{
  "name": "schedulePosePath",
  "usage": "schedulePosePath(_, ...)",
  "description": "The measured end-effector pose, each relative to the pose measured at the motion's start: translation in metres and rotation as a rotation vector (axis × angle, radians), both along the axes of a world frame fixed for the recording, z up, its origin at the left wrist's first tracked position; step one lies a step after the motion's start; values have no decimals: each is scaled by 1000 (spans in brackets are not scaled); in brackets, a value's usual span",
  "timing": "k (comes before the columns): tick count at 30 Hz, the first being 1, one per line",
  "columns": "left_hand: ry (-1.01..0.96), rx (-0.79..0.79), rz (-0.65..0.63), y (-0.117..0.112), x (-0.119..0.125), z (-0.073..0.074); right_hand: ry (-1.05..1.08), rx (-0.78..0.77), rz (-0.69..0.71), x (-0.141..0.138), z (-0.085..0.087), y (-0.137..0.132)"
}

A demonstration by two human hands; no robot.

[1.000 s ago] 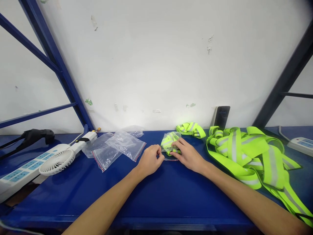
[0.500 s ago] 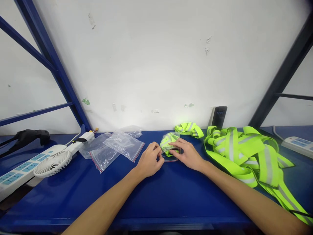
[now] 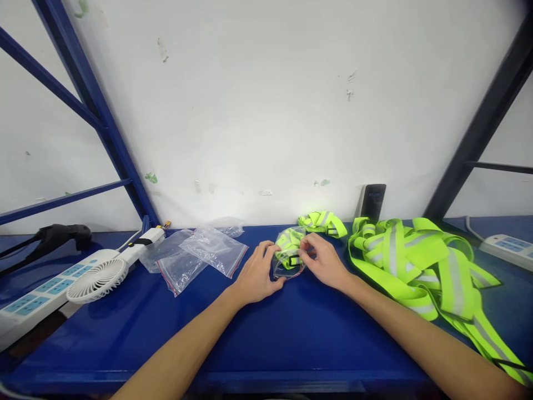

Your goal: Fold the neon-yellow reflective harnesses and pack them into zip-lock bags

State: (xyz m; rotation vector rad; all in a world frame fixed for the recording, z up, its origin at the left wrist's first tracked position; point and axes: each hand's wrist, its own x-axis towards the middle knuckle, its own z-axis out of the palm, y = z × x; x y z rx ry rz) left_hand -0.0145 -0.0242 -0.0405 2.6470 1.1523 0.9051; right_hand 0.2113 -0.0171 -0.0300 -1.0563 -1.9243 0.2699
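Observation:
A clear zip bag (image 3: 283,272) lies on the blue tabletop, holding a bundled neon yellow-green reflective strap (image 3: 289,244) with a black buckle. My left hand (image 3: 259,273) is curved around the bag's left side, fingers at the far side and thumb at the near edge. On the right side, my right hand (image 3: 322,260) pinches the bag's edge between thumb and fingers. Just behind it sits another folded reflective strap (image 3: 321,222). Several flat zip bags (image 3: 214,249) with red seal lines overlap to the left of my left hand.
A loose heap of reflective straps (image 3: 416,266) covers the right side. A dark-screened phone (image 3: 372,203) leans by the wall. At left are a white fan (image 3: 97,280), a power strip (image 3: 54,286) and a black strapped object (image 3: 62,236). Blue frame posts (image 3: 112,139) stand at both sides.
My left hand has opened from a curled pinch to spread around the bag. My right hand has drawn back slightly to the bag's right edge, and the buckle now shows.

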Motion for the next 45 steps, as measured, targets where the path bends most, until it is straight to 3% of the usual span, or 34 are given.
schedulePosePath(5, 5, -54, -54, 1, -2, 0, 62, -7, -3, -4, 1, -2)
schedulePosePath(13, -181, 172, -102, 9, -6, 3, 473, -344, 86, -7, -2, 0)
schedulePosePath(18, -341, 315, -73, 5, -7, 12, 648, -421, 212, -9, 9, -9)
schedulePosePath(22, -537, 319, -80, -3, -5, 24, 463, -324, 400, -14, 20, -23)
schedulePosePath(24, -609, 272, -105, -6, -4, 29, 376, -338, 427, -18, 22, -27)
schedulePosePath(27, -655, 177, -138, -9, 0, 29, 455, -441, 397, -23, 19, -24)
schedulePosePath(30, -581, 86, -108, -10, 4, 23, 559, -426, 333, -21, 14, -13)
schedulePosePath(33, -508, 21, -48, -9, 8, 19, 526, -289, 248, -16, 12, -7)
schedulePosePath(38, -529, -45, -43, -7, 6, 19, 231, 11, 74, -11, 15, -15)
schedulePosePath(41, -539, -58, -159, -5, 4, 18, 168, 59, 107, -6, 20, -19)
schedulePosePath(45, -550, -85, -259, -3, 0, 16, 90, -59, 277, 7, 27, -18)
